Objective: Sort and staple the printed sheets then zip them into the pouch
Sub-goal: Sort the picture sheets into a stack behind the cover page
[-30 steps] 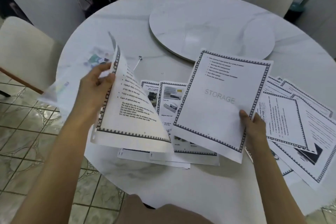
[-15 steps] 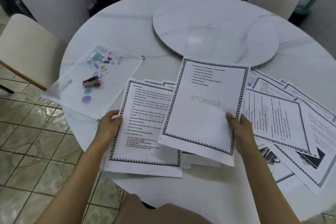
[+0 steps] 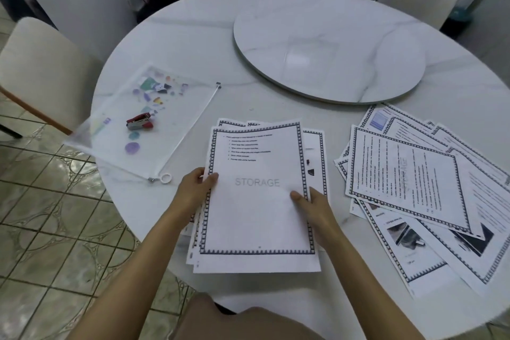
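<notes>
The stack (image 3: 256,215) of white printed pages lies flat at the near edge of the round, marble-look worktop (image 3: 193,44), its top page framed by a dark patterned border, with bulleted lines near the top and the grey word STORAGE across the middle. The pages are not squared, and bordered edges of lower ones show at the left, right and far sides. The left hand (image 3: 196,190) grips the stack's left edge, thumb on top and fingers curled under. The right hand (image 3: 314,207) grips the right edge the same way, thumb pressed on the top page. To the left lies the pouch (image 3: 176,107), a thin, clear plastic rectangle printed with small coloured shapes, 1 corner hanging past the worktop rim. A small red and metal stapler (image 3: 139,122) lies on or in it; which cannot be told. A white ring (image 3: 165,178) ends its zip, near the left hand. To the right, more bordered sheets (image 3: 414,188) lie fanned and overlapping, a strip of bare worktop between them and the stack. Beyond sits a flat, round turntable (image 3: 325,44) of the same marble look.
</notes>
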Available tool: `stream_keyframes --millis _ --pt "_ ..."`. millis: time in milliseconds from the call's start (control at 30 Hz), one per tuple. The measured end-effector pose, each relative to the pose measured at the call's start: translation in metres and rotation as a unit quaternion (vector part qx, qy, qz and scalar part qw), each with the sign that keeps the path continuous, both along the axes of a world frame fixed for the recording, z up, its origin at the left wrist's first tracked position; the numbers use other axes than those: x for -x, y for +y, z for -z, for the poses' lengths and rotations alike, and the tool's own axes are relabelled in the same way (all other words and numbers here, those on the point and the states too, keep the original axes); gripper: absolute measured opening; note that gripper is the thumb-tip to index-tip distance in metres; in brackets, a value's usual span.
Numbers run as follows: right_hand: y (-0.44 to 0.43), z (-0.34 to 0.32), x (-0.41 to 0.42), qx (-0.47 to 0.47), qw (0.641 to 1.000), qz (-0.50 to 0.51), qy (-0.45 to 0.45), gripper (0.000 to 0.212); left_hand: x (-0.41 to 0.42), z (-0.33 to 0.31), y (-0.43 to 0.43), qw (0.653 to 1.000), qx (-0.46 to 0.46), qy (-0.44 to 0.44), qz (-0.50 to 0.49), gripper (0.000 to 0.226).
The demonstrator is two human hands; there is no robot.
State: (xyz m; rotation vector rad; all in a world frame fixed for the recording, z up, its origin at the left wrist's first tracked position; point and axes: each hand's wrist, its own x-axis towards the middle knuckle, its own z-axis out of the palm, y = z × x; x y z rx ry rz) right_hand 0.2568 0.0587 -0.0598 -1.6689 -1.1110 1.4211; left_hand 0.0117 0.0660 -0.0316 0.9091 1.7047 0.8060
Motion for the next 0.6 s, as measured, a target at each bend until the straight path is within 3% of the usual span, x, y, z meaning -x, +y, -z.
stream_keyframes --millis 300,433,600 --pt "-0.001 -0.001 -0.006 -0.007 1.000 -0.002 -0.005 0.004 -0.009 -0.028 0.002 0.990 -0.117 0.021 0.079 0.021" --pt "0.006 -0.002 -0.013 -0.009 1.000 0.020 -0.012 0.025 -0.014 -0.055 0.007 0.977 -0.186 -0.024 0.102 0.020" --pt "0.016 -0.012 -0.010 -0.026 0.998 0.025 0.052 0.017 -0.020 -0.085 0.012 0.962 -0.228 -0.083 0.124 0.018"
